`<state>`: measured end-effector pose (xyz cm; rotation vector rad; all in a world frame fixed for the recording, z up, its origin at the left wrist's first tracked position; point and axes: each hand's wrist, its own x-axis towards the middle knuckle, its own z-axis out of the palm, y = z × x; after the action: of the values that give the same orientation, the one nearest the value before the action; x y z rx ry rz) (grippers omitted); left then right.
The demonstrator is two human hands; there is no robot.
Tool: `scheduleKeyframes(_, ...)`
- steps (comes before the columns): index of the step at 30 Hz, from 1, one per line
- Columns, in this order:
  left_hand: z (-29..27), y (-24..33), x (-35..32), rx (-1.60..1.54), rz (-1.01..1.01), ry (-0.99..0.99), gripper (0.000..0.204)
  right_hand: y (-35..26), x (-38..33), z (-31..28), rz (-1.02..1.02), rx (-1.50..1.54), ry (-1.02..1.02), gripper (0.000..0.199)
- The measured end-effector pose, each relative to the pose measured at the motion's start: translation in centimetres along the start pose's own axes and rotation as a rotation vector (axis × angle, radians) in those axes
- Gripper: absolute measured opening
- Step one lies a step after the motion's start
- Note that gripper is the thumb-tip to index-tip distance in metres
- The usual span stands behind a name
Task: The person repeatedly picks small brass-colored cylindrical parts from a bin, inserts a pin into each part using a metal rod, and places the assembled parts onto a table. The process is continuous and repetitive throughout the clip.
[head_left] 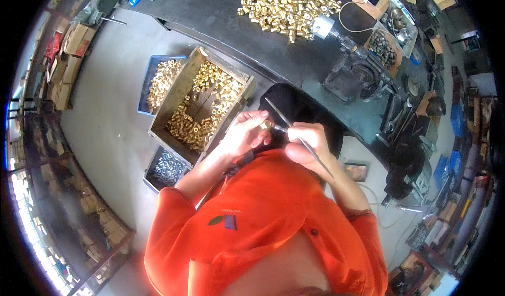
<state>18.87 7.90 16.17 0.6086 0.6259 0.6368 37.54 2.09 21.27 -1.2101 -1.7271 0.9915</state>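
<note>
Over my dark-trousered lap my two hands are close together. My left hand [245, 134] pinches a small brass fitting [267, 124] between thumb and fingers, its open end showing. My right hand [309, 139] is closed on a thin metal rod [277, 110], which slants across the fist with one end sticking out beyond the wrist. A short silvery piece [281, 129] also pokes from the right fingers toward the fitting; whether it touches the fitting I cannot tell.
A wooden crate [173, 93] of brass fittings stands at left, with a blue tray [141, 93] and a tray of silvery screws [169, 168] beside it. On the dark bench [205, 12] are a pile of brass fittings [286, 4] and a machine with a chuck [323, 26].
</note>
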Motion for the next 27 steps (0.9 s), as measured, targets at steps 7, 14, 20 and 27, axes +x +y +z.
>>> scheduleKeyframes(7,1.5,1.5,-0.5,0.564,0.099,0.051,0.034,0.3,-0.1,0.7,-0.085,-0.157,0.02,0.021)
scheduleKeyframes(14,2.1,1.6,0.0,0.527,0.253,-0.091,0.018,1.4,-0.5,1.3,-0.05,-0.087,0.133,0.019)
scheduleKeyframes(20,1.6,1.4,0.3,0.397,0.093,-0.145,0.016,3.8,-1.0,2.4,0.02,0.102,0.168,0.02)
scheduleKeyframes(27,-0.8,2.3,1.4,1.359,0.64,0.236,0.014,0.2,-1.4,-1.1,-0.033,0.024,0.072,0.028)
